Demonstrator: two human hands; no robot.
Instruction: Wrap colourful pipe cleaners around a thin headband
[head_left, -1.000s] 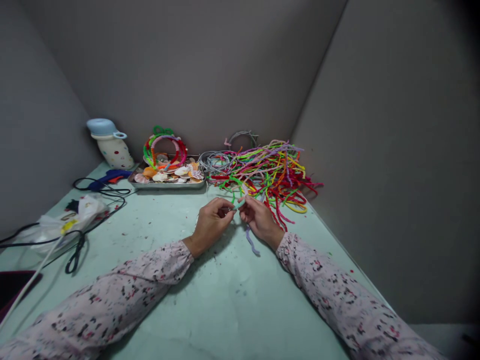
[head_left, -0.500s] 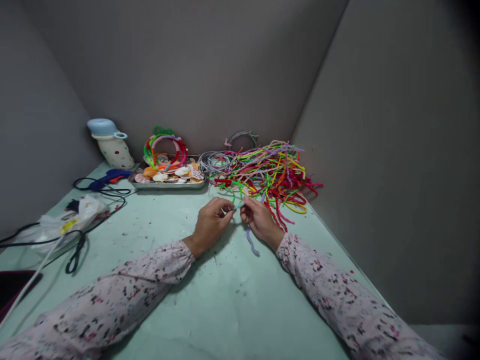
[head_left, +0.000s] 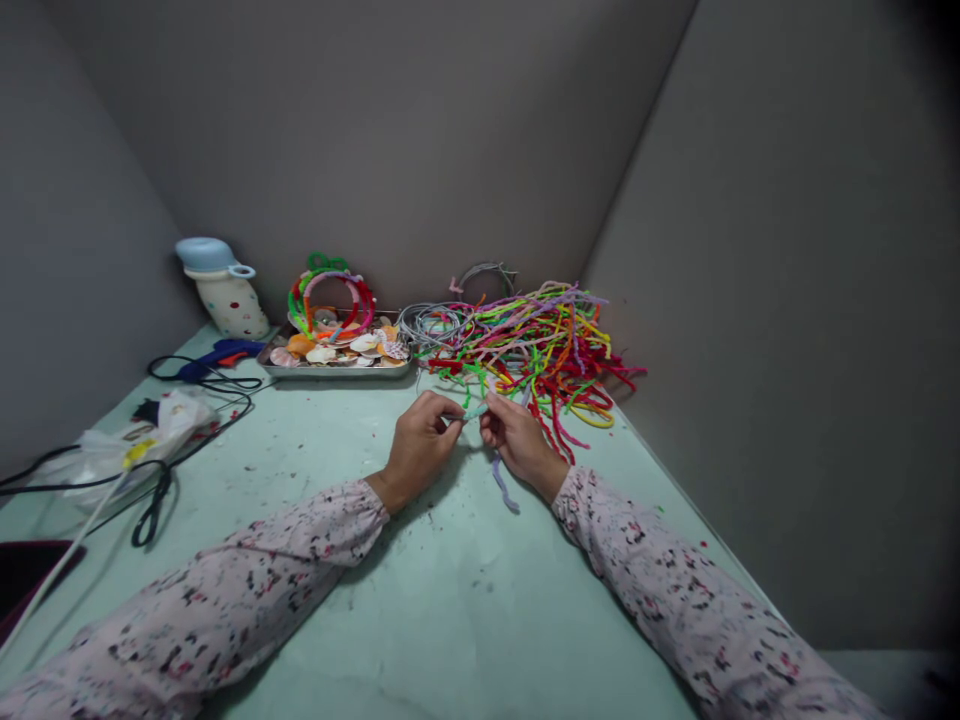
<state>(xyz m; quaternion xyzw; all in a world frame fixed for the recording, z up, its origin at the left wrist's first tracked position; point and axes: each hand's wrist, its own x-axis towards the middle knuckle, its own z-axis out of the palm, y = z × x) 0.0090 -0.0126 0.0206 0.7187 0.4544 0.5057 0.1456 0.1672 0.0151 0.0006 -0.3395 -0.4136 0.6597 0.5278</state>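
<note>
My left hand (head_left: 421, 440) pinches a thin strand at the middle of the table. Opposite it, my right hand (head_left: 523, 438) is closed on the other end of the same piece, with its fingertips at a short light-green fuzzy part (head_left: 475, 411) that shows between the hands. A lavender fuzzy stem (head_left: 505, 487) hangs below my right hand and its end rests on the table. Just beyond the hands spreads a pile of colourful fuzzy stems (head_left: 551, 335).
A metal tray (head_left: 337, 372) holds shells and fuzzy rings (head_left: 367, 305). Left of it are a bottle (head_left: 231, 295), a blue tool (head_left: 221, 355), black cables and a plastic bag (head_left: 169, 420). Coiled wire (head_left: 431, 325) lies beside the pile. Grey walls border the table (head_left: 480, 620).
My left hand has shifted slightly left, away from my right hand, and more of the strand shows between them. My right hand stays in place.
</note>
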